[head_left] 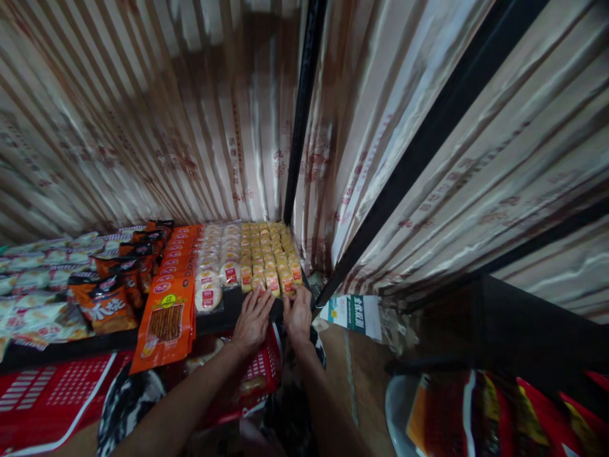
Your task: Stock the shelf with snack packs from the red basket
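Several rows of small yellow packaged cakes stand at the right end of a dark shelf, with red and white labels facing me. My left hand rests at the front of these rows. Its fingers are stretched out and slightly apart, with the tips against the front packs. Just to its right, my right hand touches the foremost packs of the end rows, its fingers extended along the shelf's front corner. Neither hand has a pack lifted. Left of the yellow rows sit round white packaged cakes.
Orange snack-stick packets, orange-black bags and white packets fill the shelf leftward. Red baskets are below. Dark metal posts rise before the pleated curtain. A tub with red packages stands lower right.
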A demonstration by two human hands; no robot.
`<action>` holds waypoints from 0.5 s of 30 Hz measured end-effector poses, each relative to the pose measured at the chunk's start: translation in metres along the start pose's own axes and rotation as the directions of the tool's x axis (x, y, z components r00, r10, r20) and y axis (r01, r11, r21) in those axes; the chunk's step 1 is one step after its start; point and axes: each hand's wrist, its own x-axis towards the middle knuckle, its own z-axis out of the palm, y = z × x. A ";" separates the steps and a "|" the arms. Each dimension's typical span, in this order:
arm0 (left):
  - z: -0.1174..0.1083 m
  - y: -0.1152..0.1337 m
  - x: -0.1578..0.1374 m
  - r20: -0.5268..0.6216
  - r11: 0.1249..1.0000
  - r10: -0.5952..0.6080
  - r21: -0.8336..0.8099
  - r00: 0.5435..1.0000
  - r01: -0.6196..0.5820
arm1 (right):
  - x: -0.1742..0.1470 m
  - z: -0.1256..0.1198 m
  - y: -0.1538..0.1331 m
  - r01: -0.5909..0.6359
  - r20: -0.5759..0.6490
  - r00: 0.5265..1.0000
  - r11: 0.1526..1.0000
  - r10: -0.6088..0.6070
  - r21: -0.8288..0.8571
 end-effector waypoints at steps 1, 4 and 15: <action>0.000 0.001 -0.002 -0.001 1.000 -0.002 -0.001 1.000 0.002 | -0.001 -0.001 -0.001 0.011 -0.003 1.000 1.000 -0.011 -0.005; -0.001 0.005 -0.013 -0.001 1.000 -0.019 -0.018 1.000 0.019 | -0.005 -0.006 -0.007 0.063 -0.006 0.998 0.998 -0.063 -0.021; -0.001 0.016 -0.122 0.372 0.928 -0.102 -0.298 0.922 0.223 | -0.050 -0.003 -0.028 0.196 0.487 0.844 0.974 -0.225 0.110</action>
